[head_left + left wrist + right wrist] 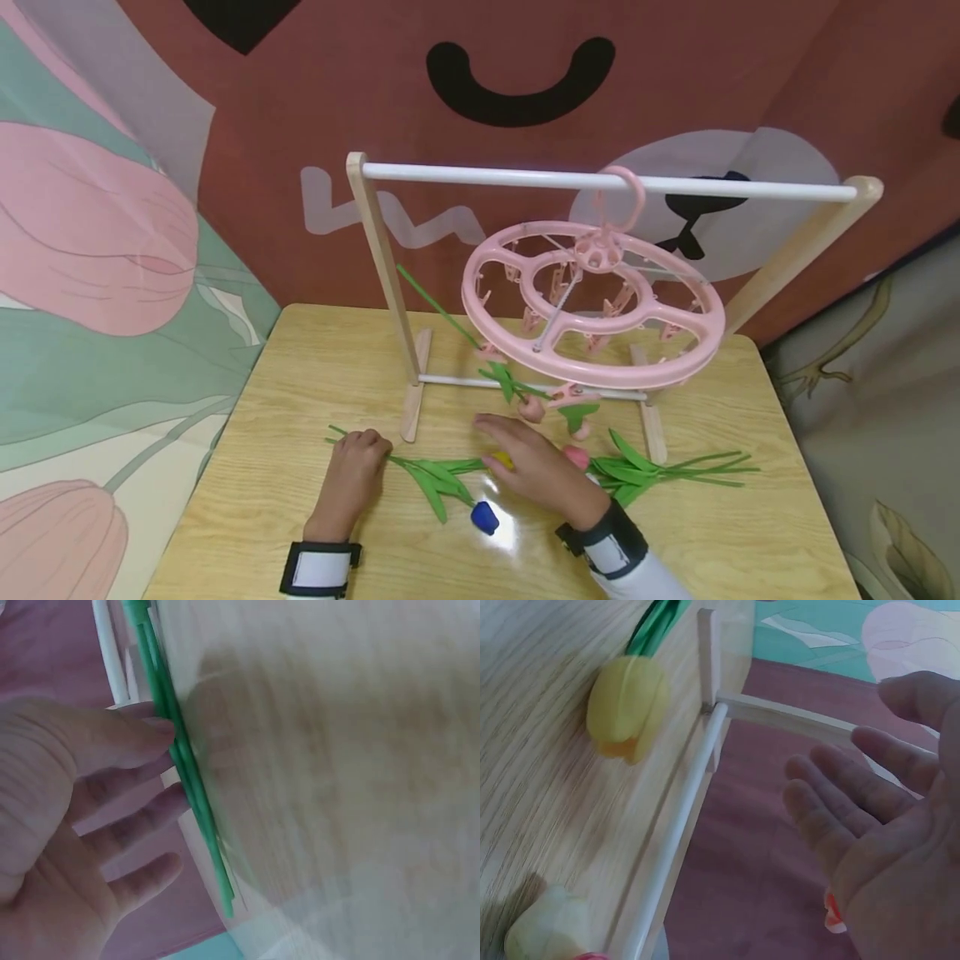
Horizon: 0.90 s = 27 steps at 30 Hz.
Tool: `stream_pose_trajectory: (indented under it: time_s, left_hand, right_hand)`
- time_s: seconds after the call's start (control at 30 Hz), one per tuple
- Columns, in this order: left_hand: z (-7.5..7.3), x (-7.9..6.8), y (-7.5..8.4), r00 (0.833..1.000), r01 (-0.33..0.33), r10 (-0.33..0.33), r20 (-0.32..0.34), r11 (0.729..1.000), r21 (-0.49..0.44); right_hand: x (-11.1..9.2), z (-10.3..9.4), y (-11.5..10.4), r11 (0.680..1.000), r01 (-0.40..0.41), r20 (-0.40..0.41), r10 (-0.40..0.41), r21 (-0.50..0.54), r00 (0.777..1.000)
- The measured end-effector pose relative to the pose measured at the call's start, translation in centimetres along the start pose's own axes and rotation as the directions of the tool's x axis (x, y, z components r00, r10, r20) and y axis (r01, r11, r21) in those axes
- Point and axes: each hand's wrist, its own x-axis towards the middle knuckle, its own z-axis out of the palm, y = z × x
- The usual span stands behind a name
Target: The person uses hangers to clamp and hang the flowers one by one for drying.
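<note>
My left hand pinches a few green stems between thumb and fingers, low over the table at the left. Leaves spread rightward from those stems, toward a yellow tulip and a blue tulip. My right hand has its fingers extended and holds nothing; in the head view it partly covers the yellow tulip head. A pink tulip lies just beyond the right hand, and a whitish tulip shows in the right wrist view.
A pink round clip hanger hangs from the white bar of a wooden stand. Tulips with small pinkish heads are clipped at its front edge. More green stems lie on the table at the right.
</note>
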Motion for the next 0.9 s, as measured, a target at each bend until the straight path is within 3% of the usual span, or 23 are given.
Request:
stream_pose_trajectory:
  time_s: [0.4,0.63,0.9]
  left_hand:
    - [0.6,-0.3,-1.0,0.999,-0.046,0.046,0.009,0.996,0.082]
    - [0.5,-0.3,-0.9,0.999,-0.043,0.041,0.03,0.996,0.082]
    - [-0.6,0.1,-0.2,0.997,-0.077,0.078,-0.004,0.993,0.093]
  right_hand:
    - [0.7,1.2,1.3,0.994,-0.038,0.131,0.052,-0.104,0.99]
    - [1.0,1.8,1.5,0.993,-0.022,0.159,0.041,-0.115,0.986]
    - [1.1,2.2,1.2,0.994,-0.03,0.182,0.048,-0.104,0.982]
